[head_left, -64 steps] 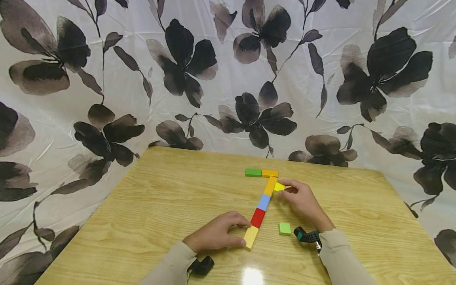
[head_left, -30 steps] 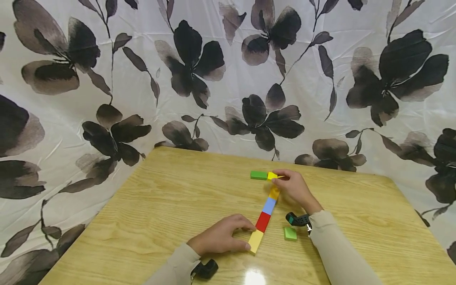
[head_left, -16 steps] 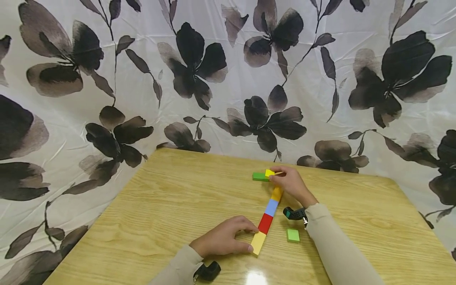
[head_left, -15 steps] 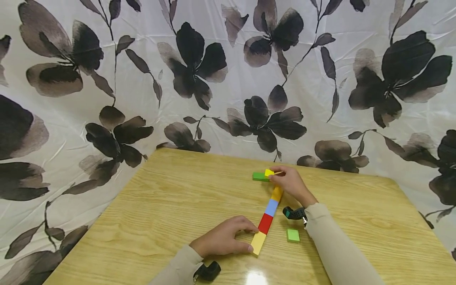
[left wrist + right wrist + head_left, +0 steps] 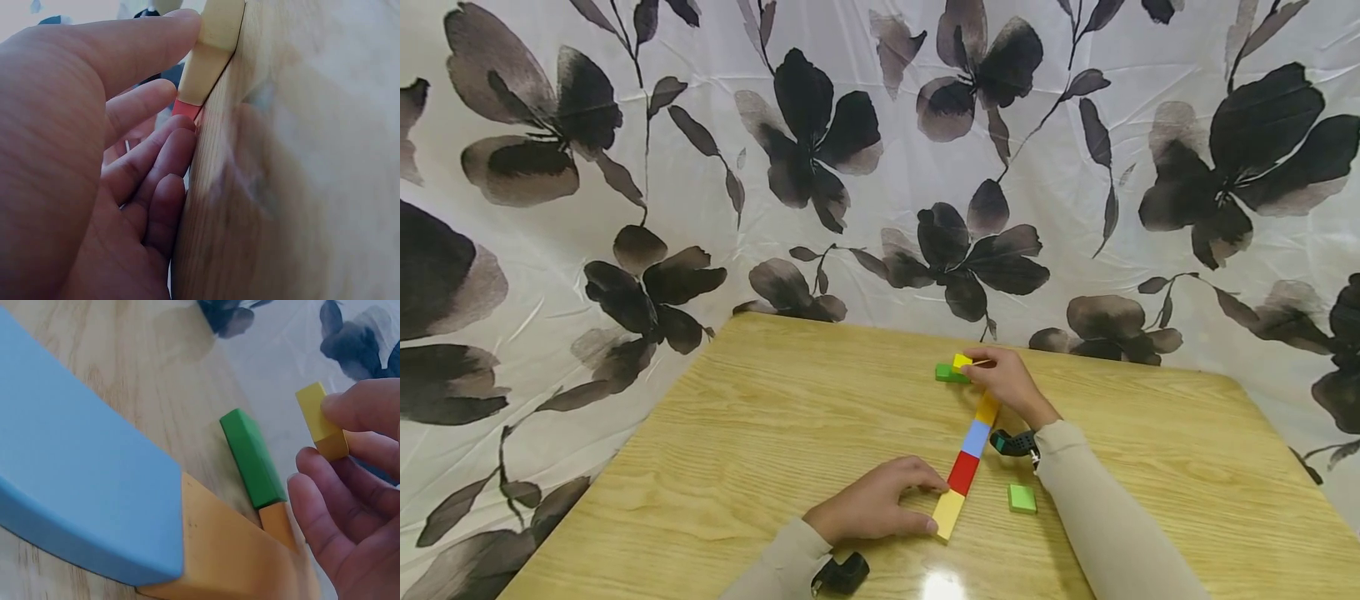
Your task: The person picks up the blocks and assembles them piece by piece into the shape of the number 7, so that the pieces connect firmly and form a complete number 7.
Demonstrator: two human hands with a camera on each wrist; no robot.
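Note:
My right hand [image 5: 1006, 383] pinches a small yellow block [image 5: 320, 415] between thumb and fingers, raised off the table near a dark green block [image 5: 250, 456]. An orange block [image 5: 278, 525] adjoins the green one; in the head view the hand hides it. Nearer me a slanting row runs through another orange block [image 5: 988, 408], a light blue block [image 5: 976, 438], a red block [image 5: 963, 474] and a cream block [image 5: 950, 518]. My left hand [image 5: 883, 500] rests beside the row's near end, thumb touching the cream block, index fingertip by the red-cream joint.
A light green square block [image 5: 1022, 498] lies alone right of the row. The wooden table [image 5: 760, 400] ends at a floral cloth [image 5: 865, 208] behind it. Each wrist wears a black camera strap.
My right hand has lifted the yellow block from beside the orange block and carried it away from me and leftward, to the dark green block. The left hand stays at the cream block.

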